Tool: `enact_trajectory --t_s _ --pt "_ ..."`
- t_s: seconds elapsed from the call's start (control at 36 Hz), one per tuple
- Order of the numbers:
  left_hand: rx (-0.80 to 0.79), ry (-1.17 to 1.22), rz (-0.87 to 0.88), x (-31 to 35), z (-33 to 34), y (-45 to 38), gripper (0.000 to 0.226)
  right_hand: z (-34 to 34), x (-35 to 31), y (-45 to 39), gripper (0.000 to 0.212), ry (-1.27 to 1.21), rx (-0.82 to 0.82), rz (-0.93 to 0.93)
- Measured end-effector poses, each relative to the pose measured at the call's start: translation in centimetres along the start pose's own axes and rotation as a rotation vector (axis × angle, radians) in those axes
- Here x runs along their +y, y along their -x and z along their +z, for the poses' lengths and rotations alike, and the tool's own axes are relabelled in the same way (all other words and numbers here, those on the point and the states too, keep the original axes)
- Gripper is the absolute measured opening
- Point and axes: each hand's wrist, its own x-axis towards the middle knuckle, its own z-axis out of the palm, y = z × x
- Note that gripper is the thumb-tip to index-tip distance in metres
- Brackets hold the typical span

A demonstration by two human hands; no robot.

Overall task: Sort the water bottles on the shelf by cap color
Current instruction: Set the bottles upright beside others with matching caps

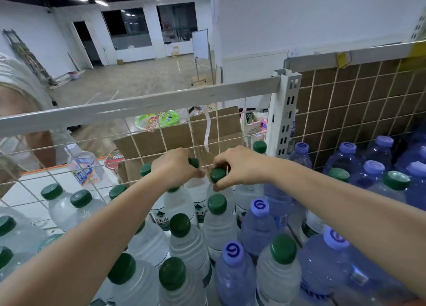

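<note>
Nearest the camera stand green-capped bottles (171,277) with clear bodies, packed upright on the shelf (294,234) to the left of the white post (285,114). Among them, still left of the post, three purple-capped bottles (231,252) rise with a swirl mark on each cap. One more green cap (283,248) stands between those purple ones, just in front of the post's line.

Both bare forearms reach forward over these rows toward the wire grid (161,142) that runs left from the post. The left hand (177,167) is curled down over the top of a green-capped bottle whose neck shows just below the palm; it grips that bottle, with another green cap (193,162) peeking past its knuckles. The right hand (242,165), closer to the post, pinches a tilted green cap (217,174) between thumb and fingers, holding that bottle by its top.

Right of the post, a second bay holds mostly purple-capped bottles, with a few green caps (396,180) mixed in at its front.

Beyond the grid lies a brown cardboard box (179,135), left of the post, with green noodle bowls (159,120) behind it. Farther left of the post, a labelled clear bottle (84,165) stands on a white surface.
</note>
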Motion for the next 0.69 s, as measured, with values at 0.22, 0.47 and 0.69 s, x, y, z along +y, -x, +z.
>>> enact_trajectory --t_s 0.22,0.47,0.69 --pt "-0.092 -0.117 -0.016 0.2 -1.4 -0.5 0.034 -4.0 1.7 2.9 0.029 -0.124 0.164 0.028" --pt "0.329 -0.177 0.243 5.4 -4.2 3.2 0.037 -6.8 5.2 6.9 0.019 0.011 0.172 0.158" --pt "0.15 0.005 0.398 12.7 -3.1 7.0 0.029 -4.0 7.1 6.9 0.046 0.349 -0.122 0.221"
